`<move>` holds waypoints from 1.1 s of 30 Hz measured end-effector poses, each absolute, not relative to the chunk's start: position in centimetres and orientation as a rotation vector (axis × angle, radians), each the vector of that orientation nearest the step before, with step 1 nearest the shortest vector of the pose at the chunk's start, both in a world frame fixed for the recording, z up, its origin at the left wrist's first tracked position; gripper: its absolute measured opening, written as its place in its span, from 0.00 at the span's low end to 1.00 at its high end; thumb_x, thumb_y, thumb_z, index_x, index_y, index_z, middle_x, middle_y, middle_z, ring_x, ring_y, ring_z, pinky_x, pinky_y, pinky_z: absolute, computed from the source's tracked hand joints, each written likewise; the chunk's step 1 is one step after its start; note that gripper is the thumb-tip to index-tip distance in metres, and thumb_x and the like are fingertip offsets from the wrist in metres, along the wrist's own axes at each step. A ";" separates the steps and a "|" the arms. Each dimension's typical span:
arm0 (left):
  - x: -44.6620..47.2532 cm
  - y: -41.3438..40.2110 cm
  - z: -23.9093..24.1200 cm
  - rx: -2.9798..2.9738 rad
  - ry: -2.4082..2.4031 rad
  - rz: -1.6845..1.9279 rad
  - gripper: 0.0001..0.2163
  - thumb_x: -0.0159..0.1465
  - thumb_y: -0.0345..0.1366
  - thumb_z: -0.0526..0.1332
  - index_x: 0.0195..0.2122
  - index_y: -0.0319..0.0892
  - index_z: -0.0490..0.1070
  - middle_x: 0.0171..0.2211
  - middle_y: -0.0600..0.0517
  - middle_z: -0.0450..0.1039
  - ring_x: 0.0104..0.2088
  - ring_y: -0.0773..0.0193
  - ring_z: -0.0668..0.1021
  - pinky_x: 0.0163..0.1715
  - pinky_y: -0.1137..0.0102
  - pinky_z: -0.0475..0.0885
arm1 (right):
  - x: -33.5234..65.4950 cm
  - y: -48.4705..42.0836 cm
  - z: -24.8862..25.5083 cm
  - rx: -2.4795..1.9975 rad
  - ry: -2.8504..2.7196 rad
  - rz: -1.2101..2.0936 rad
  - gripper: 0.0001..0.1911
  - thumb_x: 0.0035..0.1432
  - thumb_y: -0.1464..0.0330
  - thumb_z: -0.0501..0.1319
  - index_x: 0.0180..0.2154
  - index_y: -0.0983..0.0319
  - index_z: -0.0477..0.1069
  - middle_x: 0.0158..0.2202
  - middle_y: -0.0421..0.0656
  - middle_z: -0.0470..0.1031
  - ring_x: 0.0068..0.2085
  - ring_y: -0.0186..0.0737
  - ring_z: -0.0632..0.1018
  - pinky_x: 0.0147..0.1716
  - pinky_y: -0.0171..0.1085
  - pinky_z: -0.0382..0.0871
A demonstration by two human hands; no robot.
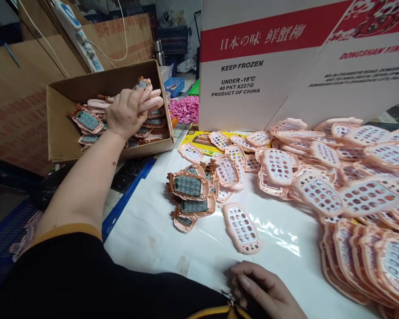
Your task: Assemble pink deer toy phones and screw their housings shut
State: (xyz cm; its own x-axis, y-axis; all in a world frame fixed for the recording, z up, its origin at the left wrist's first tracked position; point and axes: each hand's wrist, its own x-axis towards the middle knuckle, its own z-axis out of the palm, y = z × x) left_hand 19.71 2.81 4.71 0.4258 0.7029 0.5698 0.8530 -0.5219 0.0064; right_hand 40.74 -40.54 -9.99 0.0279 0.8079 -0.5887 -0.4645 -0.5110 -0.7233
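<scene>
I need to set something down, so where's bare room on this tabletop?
Bare tabletop lies between the circuit-board shells and the black sleeve, and between the lone keypad faceplate and the faceplate stack. Faceplates crowd the back right.

Tabletop [136, 248] seems to be covered in a smooth white sheet, super glossy, with light thrown back mid-frame. Pink toy-phone shells [321, 195] on the right look moulded in smooth plastic, with just a soft sheen. Open box [58, 122], upper left: made of matt brown cardboard. Black sleeve [66, 266], lower left: cut from matt cloth. Flask [159, 53], top centre: apparently finished in shiny metal.
</scene>
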 end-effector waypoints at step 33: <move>14.2 -20.3 -4.5 -2.098 -0.773 -0.837 0.23 0.60 0.33 0.68 0.55 0.48 0.65 0.36 0.47 0.81 0.29 0.59 0.80 0.27 0.66 0.70 | 41.5 -40.9 -9.9 -1.397 -0.582 1.664 0.20 0.52 0.50 0.70 0.36 0.60 0.80 0.29 0.42 0.77 0.29 0.36 0.74 0.34 0.38 0.74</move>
State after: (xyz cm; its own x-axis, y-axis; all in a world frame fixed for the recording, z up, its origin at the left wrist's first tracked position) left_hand 14.22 -20.28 -4.48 0.6059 0.2519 0.7546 0.7322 -0.5474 -0.4052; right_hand 41.49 -40.87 -9.90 0.0003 0.8375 -0.5464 -0.3139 -0.5187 -0.7952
